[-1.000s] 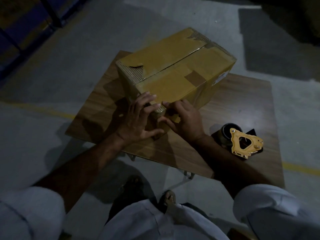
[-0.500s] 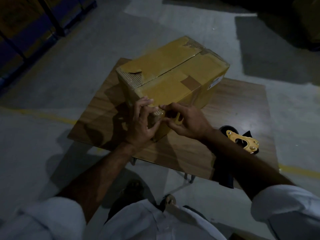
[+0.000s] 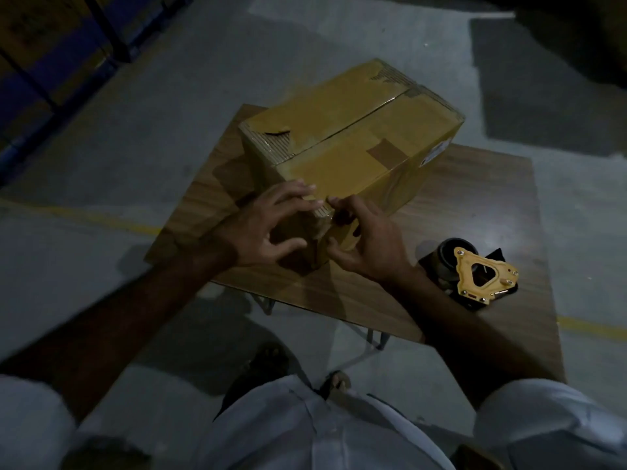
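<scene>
A wooden table (image 3: 475,205) is being used as the support, and a cardboard box (image 3: 342,140) is being carried on it, toward the table's 10 o'clock part. The box is being kept closed, its top flaps meeting in a seam, so whatever is inside is being hidden. Its long axis is being laid from 8 o'clock to 2 o'clock, with the seam running the same way and its nearest corner being pointed at 6 o'clock, toward the person.

That near corner is being handled from both sides. The left hand (image 3: 268,228) is being pressed against it from 8 o'clock, fingers spread and nearly straight, fingertips on the top edge, grasping nothing. The right hand (image 3: 369,242) is being curled round the same corner from 4 o'clock, fingertips at the top edge and thumb lower on the side face. The box is thus being reached upward, toward 12 o'clock, from both hands.

A yellow tape dispenser (image 3: 475,273) is being left lying at 3 o'clock of the right hand, apart from it and from the box.
</scene>
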